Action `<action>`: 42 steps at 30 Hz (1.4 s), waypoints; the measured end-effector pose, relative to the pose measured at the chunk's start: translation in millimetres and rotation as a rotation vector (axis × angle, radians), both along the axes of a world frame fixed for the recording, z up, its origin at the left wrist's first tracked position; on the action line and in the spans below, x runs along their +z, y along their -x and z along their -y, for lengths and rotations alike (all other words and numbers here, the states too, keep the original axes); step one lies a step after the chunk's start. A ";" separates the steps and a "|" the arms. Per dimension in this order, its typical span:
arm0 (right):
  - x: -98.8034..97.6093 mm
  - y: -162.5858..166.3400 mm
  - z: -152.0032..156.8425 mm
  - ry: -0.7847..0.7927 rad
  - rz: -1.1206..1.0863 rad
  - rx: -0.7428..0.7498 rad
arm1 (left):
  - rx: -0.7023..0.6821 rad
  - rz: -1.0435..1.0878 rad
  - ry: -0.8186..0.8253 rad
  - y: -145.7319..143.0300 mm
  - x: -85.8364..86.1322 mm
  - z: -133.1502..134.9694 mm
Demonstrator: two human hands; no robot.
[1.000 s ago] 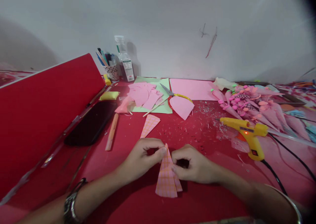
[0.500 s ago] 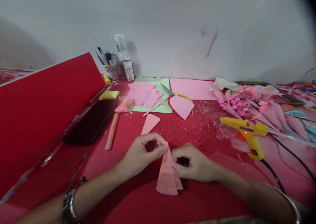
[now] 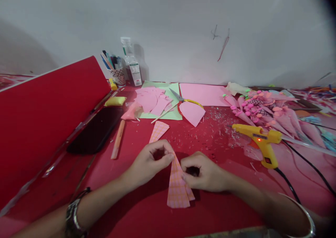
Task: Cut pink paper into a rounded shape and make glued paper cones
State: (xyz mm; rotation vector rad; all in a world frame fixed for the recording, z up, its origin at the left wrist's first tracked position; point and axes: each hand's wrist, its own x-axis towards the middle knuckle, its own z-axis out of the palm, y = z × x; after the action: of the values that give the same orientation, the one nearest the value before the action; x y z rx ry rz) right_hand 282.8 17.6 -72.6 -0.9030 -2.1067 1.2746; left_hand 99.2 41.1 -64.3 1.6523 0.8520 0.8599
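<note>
A pink checked paper cone point(image 3: 177, 187) lies flat on the red table point(image 3: 215, 210) in front of me, its tip pointing away. My left hand point(image 3: 149, 161) pinches the cone's left edge near the tip with curled fingers. My right hand point(image 3: 202, 173) pinches its right edge with curled fingers. A second checked paper piece point(image 3: 159, 130) lies just beyond my left hand.
A yellow glue gun point(image 3: 258, 140) with a lit lamp and black cord lies at right, before a heap of pink finished cones point(image 3: 270, 113). Scissors point(image 3: 183, 99), pink cut-outs point(image 3: 151, 99), green paper, a pen cup, a bottle, a dark phone point(image 3: 96, 129) and a raised red board point(image 3: 47, 108) stand farther off.
Both hands stay pinched on the cone. My left fingers have shifted slightly along its edge near the tip; the cone has barely moved.
</note>
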 end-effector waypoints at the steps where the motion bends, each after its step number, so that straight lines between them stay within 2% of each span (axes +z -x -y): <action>1: 0.0 0.1 0.0 0.000 0.001 -0.003 | 0.000 0.007 0.007 0.0 -0.7 0.1; 10: 0.4 -0.3 0.2 0.007 -0.015 -0.017 | -0.013 0.000 0.067 -1.0 2.1 3.0; 18: 4.4 1.3 0.7 0.003 -0.055 -0.079 | -0.118 -0.097 -0.024 -2.5 2.5 5.9; 23: 8.8 -3.0 -3.7 0.046 -0.211 -0.224 | -0.224 -0.163 -0.043 -3.2 0.5 8.3; 28: 9.9 -4.9 -6.1 -0.012 -0.171 -0.178 | -0.234 -0.218 -0.032 -5.0 -0.4 9.9; 32: 8.7 -5.7 -7.0 -0.074 -0.152 -0.195 | -0.242 -0.235 -0.055 -4.9 -1.0 9.7; 42: 10.1 -5.9 -9.4 -0.090 -0.143 -0.229 | -0.259 -0.274 -0.076 -3.0 -3.1 9.2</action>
State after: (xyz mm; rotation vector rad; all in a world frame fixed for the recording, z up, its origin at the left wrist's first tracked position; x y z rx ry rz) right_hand 288.8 27.1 -62.4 -0.9534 -1.8751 1.0853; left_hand 102.2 31.9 -67.4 1.9271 0.7738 0.4990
